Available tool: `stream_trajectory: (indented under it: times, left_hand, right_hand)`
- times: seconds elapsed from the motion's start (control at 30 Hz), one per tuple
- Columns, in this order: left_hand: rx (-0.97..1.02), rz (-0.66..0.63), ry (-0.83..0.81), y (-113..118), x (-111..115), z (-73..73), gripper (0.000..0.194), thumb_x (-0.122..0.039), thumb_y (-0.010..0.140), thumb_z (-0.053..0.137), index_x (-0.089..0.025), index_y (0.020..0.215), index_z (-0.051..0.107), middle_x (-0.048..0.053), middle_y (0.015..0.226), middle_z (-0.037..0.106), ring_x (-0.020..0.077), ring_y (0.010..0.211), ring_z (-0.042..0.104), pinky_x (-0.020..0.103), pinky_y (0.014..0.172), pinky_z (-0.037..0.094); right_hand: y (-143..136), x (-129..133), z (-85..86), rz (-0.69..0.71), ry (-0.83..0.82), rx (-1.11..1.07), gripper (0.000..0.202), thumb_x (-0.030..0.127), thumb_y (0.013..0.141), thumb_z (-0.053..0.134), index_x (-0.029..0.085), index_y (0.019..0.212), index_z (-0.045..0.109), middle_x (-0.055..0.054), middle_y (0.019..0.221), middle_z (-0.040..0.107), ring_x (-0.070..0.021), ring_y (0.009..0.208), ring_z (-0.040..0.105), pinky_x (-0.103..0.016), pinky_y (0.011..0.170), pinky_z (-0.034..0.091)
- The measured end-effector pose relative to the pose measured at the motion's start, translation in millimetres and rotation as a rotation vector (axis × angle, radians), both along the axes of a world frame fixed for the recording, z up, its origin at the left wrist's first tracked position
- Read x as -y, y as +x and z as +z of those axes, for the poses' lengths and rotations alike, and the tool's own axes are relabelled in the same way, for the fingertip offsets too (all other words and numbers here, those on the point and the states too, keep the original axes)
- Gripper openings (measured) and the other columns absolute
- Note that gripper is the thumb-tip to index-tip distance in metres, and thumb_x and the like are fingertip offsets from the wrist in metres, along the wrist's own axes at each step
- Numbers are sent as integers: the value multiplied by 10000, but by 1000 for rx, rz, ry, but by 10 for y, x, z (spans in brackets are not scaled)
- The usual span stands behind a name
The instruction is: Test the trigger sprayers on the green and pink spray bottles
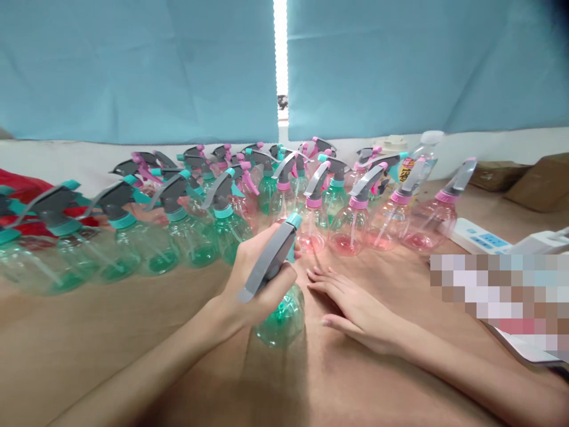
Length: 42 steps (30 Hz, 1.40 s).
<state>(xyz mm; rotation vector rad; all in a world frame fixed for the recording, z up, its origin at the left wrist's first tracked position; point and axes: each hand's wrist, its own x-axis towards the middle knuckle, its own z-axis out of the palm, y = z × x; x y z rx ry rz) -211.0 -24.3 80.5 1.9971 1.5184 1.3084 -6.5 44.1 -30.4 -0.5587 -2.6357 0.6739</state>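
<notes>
My left hand point(262, 267) is wrapped round the neck of a green spray bottle point(282, 320). Its grey trigger head with a teal nozzle rises out of my grip, and my fingers cover the collar. My right hand point(351, 302) lies palm down on the brown table, fingers stretched out, holding nothing, a little right of that bottle. Just beyond my hands stand green spray bottles with teal collars point(231, 228) on the left and pink spray bottles with pink collars point(349, 234) on the right.
Several more spray bottles crowd behind the front row. A clear bottle with a white cap point(431, 139) stands at the back right, near brown boxes point(540, 184). A white power strip point(478, 237) lies at right, above a blurred-out patch. Red cloth point(26, 184) lies far left. A blue curtain point(146, 71) hangs behind.
</notes>
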Motion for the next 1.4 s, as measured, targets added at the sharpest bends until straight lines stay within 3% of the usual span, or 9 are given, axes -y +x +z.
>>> stream_trajectory:
  times: [0.13,0.4,0.57,0.8,1.03,1.23,1.3,1.4]
  left_hand:
    - [54,-4,-33,-9,-1,-18,21,-200,720,487,-220,718,486,-7,677,506,147,572,467,293,538,372]
    - [120,-37,-54,6,-12,-5,176,-194,729,505,-230,900,524,-19,692,479,183,640,548,306,593,414]
    - [104,-35,-38,13,-11,-16,186,-207,745,501,-217,926,542,-6,728,533,173,650,547,293,587,403]
    - [93,-48,-38,-18,-17,-40,254,-190,763,503,-208,1011,554,-11,736,558,139,580,500,277,555,386]
    - [51,-95,-36,-96,-35,-30,149,-202,743,501,-212,888,531,-14,724,541,158,645,532,272,560,409]
    - [73,-141,-85,-184,-66,-11,102,-226,770,477,-225,869,502,-51,598,441,159,583,528,273,530,372]
    - [63,-130,-84,-181,-62,1,25,-232,772,478,-224,783,457,-47,622,461,151,581,526,274,545,378]
    - [63,-139,-71,-151,-40,19,75,-228,760,484,-223,740,412,-33,680,521,150,614,547,276,580,409]
  right_hand:
    - [-8,18,17,-22,6,-5,535,516,937,487,169,1345,499,-162,1461,460,-296,1381,379,-527,1130,311]
    - [-22,33,40,-35,6,-2,527,503,931,509,167,1337,502,-164,1438,488,-299,1361,411,-538,1120,328]
    - [-29,42,37,-91,-25,6,605,518,920,519,141,1385,435,-191,1422,496,-327,1340,435,-559,1082,374]
    - [-86,54,47,-83,32,10,546,515,936,492,157,1347,473,-170,1388,536,-318,1330,445,-552,1089,368]
    - [-136,31,42,-96,16,17,531,479,944,495,129,1342,462,-187,1385,533,-314,1329,445,-529,1071,397]
    - [-204,-2,51,-44,61,22,375,298,989,411,152,1320,511,-148,1427,502,-273,1333,444,-499,1099,376]
    - [-250,-21,39,-47,78,13,373,273,998,375,148,1314,530,-147,1422,509,-265,1324,458,-487,1097,385]
    - [-344,-62,2,-48,92,-3,383,252,1000,357,140,1316,543,-147,1402,531,-258,1314,471,-465,1085,405]
